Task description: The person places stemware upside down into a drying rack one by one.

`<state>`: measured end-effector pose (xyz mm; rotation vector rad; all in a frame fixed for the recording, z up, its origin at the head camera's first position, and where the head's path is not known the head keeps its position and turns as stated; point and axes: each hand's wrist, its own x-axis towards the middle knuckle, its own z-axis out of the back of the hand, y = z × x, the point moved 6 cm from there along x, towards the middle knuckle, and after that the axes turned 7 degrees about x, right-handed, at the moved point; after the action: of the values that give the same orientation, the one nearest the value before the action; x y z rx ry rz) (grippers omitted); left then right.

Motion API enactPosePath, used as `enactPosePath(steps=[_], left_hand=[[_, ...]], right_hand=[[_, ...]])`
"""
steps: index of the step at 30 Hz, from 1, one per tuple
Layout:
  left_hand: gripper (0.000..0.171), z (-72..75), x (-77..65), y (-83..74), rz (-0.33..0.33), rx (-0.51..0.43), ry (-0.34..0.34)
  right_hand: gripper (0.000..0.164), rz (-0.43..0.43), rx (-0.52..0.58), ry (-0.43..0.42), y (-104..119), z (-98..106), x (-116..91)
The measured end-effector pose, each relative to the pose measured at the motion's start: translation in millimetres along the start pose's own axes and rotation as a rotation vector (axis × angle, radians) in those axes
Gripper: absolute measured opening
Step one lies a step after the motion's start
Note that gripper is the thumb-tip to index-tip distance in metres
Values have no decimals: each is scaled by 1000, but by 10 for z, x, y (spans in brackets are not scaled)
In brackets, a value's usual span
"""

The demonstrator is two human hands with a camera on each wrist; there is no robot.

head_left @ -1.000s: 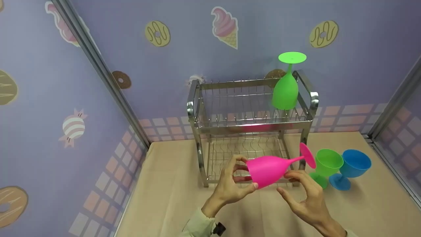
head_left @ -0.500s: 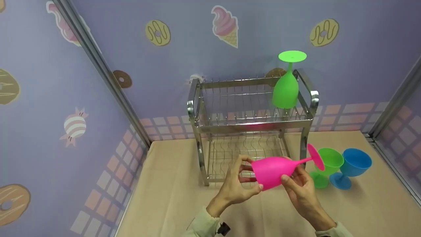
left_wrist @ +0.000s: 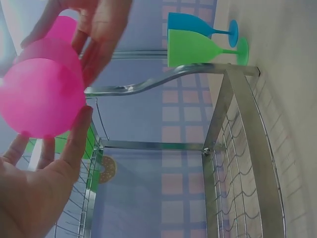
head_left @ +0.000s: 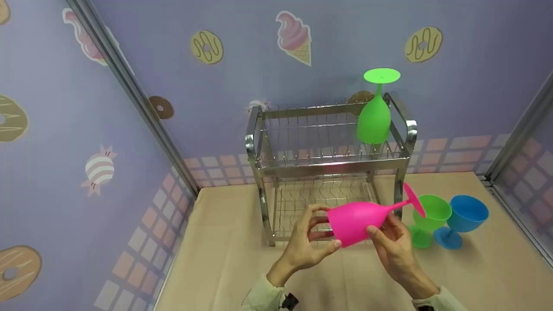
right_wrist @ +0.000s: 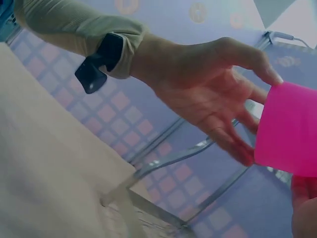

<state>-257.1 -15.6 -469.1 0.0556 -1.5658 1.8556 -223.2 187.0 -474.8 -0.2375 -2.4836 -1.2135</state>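
Note:
A pink plastic wine glass (head_left: 356, 222) is held on its side in front of the rack, its foot up to the right. My left hand (head_left: 300, 242) grips the bowl at the rim, thumb below and fingers above, as the left wrist view also shows with the open mouth facing that camera. With thumb and fingers, my right hand (head_left: 395, 248) holds the bowl near the stem; some of those fingers are hidden behind the glass. A green wine glass (head_left: 374, 121) stands upside down on the rack's upper tier, at the right end.
The two-tier metal dish rack (head_left: 332, 166) stands against the patterned wall. To its right, a green goblet (head_left: 432, 211) and a blue goblet (head_left: 468, 214) stand upright on the cloth-covered table (head_left: 224, 242). A metal post runs along each wall corner.
My right hand has closed from a loose, spread pose onto the pink wine glass near its stem. The glass has shifted slightly to the right, then a little upward.

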Motion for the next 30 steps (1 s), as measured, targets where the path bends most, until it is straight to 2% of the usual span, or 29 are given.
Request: enactPosePath(steps=[4, 7, 11, 17, 20, 24, 26, 30], left_hand=[[70, 166, -51, 25, -33, 64, -48], [67, 354, -86, 68, -37, 158, -117], [62, 650, -152, 176, -19, 309, -202], [60, 1105, -340, 395, 43, 496, -351], [56, 1288, -421, 491, 76, 518, -430], [55, 1455, -460, 606, 139, 518, -496], [56, 1502, -459, 655, 173, 517, -516], [56, 1533, -421, 748, 195, 531, -533]], right_hand=[[51, 74, -164, 78, 282, -114, 219], [54, 89, -336, 83, 503, -217, 412], [59, 66, -584, 104, 769, -372, 694], [56, 88, -806, 231, 1121, -634, 1104], [55, 72, -903, 269, 1256, -744, 1263], [53, 79, -1020, 282, 1390, -875, 1453], [53, 90, -1059, 280, 1432, -941, 1550], [52, 100, -1096, 262, 1481, -1064, 1750]])
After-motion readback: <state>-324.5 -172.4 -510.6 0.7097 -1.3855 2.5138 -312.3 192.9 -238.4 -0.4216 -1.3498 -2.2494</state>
